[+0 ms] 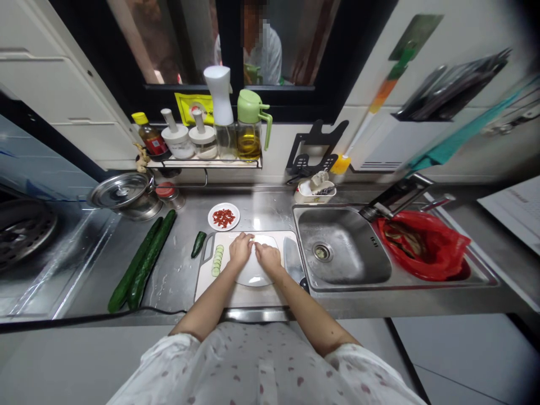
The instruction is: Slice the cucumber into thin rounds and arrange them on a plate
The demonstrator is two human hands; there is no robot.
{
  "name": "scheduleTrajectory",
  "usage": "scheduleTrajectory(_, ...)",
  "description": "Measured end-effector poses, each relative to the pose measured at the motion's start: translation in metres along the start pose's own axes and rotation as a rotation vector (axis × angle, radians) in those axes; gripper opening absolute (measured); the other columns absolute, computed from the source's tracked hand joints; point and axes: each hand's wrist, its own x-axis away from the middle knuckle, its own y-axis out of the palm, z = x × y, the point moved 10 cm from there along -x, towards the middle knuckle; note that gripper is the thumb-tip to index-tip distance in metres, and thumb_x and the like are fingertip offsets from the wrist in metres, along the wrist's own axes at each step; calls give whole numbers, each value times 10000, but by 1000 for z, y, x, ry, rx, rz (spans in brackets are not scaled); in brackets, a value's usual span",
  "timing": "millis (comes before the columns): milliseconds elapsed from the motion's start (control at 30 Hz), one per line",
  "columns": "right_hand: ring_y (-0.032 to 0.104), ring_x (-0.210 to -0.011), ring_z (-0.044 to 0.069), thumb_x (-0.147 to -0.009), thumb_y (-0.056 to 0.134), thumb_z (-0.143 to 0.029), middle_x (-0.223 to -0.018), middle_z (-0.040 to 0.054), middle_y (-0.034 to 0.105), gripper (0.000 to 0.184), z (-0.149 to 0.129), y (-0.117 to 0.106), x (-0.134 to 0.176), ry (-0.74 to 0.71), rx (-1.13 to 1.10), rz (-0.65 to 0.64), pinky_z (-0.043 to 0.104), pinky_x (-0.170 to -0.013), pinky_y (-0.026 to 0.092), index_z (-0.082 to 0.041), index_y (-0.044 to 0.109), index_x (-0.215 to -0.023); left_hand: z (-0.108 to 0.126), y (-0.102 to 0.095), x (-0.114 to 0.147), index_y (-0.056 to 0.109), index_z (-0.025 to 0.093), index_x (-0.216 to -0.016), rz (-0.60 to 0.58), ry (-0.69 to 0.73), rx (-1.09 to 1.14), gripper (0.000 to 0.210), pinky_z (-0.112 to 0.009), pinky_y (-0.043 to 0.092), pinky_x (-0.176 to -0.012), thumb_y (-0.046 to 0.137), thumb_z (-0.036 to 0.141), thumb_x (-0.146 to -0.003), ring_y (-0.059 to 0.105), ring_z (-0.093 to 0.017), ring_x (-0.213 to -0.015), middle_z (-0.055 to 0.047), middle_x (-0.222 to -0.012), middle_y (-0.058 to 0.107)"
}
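Note:
My left hand (241,249) and my right hand (268,256) meet fingertip to fingertip over a white plate (255,277). The fingers of both are bent and pressed together; whatever they pinch is too small or too hidden to name. Under the plate lies a pale cutting board (240,298). A row of overlapping cucumber slices (217,260) runs along the board's left part. On its right side rests a knife (291,254), its dark handle toward me. A short cucumber piece (198,244) lies just left of the board. Behind it stands a small dish of chopped red chili (223,217).
Two long cucumbers (143,261) lie on the counter at left, before a lidded steel pot (124,194) and a red-capped jar (169,195). To the right is a steel sink (346,247) with a red plastic bag (439,247). A seasoning rack (211,163) hangs behind.

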Motion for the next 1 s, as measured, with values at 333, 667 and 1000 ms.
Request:
scheduleTrajectory(333, 593, -942, 159, -949, 293, -326, -1137, 58, 628, 403, 18, -16, 25, 80, -121, 91, 243, -785, 392, -275, 477, -1304, -42, -37, 38, 644, 260, -1063, 199, -100, 145, 257, -240, 415, -784, 495, 257, -854, 577, -155, -874, -28, -975, 620)
scheduleTrajectory(667, 604, -969, 167, -928, 322, -306, -1101, 63, 662, 389, 50, -20, 76, 65, -267, 249, 252, -837, 421, -210, 592, -1190, -152, -64, 115, 650, 236, -1036, 260, -373, 114, 285, -265, 414, -711, 521, 355, -811, 576, -171, -762, -30, -861, 623)
scheduleTrajectory(1000, 638, -946, 196, -882, 388, -313, -1063, 62, 687, 355, 57, -30, 95, 39, -409, 424, 306, -849, 475, -207, 658, -1085, -155, -49, 132, 613, 226, -960, 123, -558, 48, 370, -261, 354, -624, 566, 524, -746, 576, -188, -758, -29, -883, 616)
